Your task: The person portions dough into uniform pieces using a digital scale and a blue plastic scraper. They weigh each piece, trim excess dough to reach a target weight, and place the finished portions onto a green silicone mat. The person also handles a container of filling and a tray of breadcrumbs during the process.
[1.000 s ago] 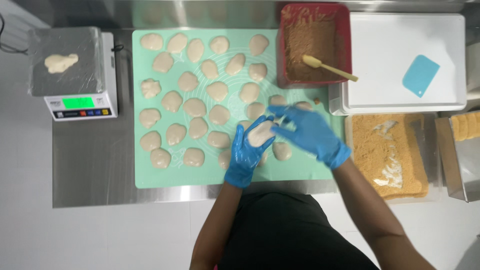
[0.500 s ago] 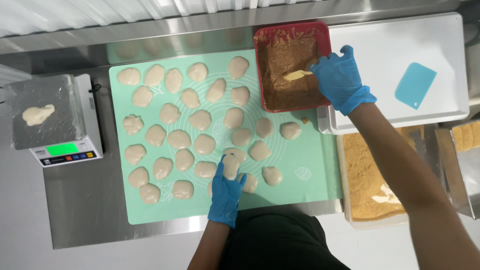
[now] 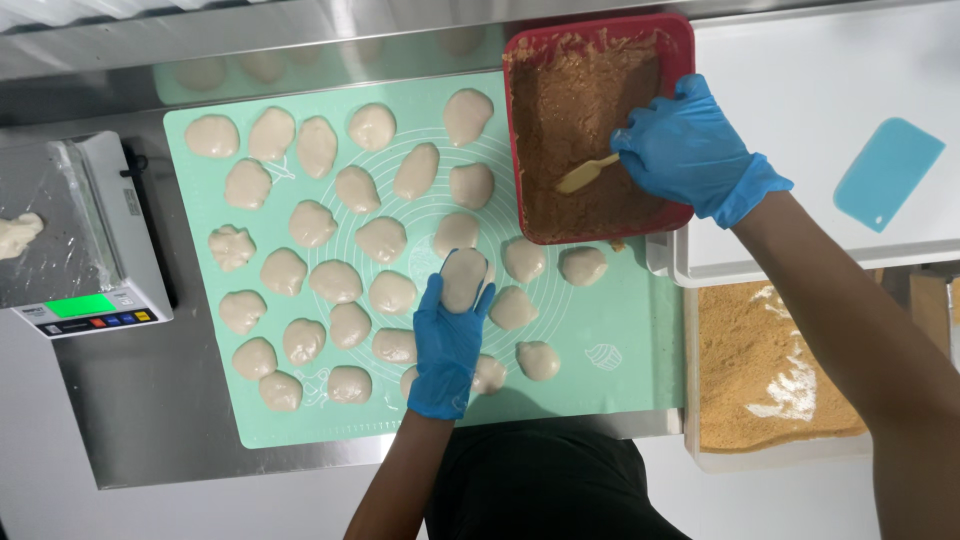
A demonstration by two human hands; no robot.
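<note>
A green mat [image 3: 620, 330] filled the frame's centre, dotted with pale dough pieces [image 3: 335, 282]. At upper right sat a red tub [image 3: 600, 30] of brown filling. The right hand [image 3: 690, 150] gripped a small spatula [image 3: 588, 174] there; the left hand [image 3: 447, 345], at lower centre, cradled one dough piece [image 3: 463, 279] in curled fingers.
</note>
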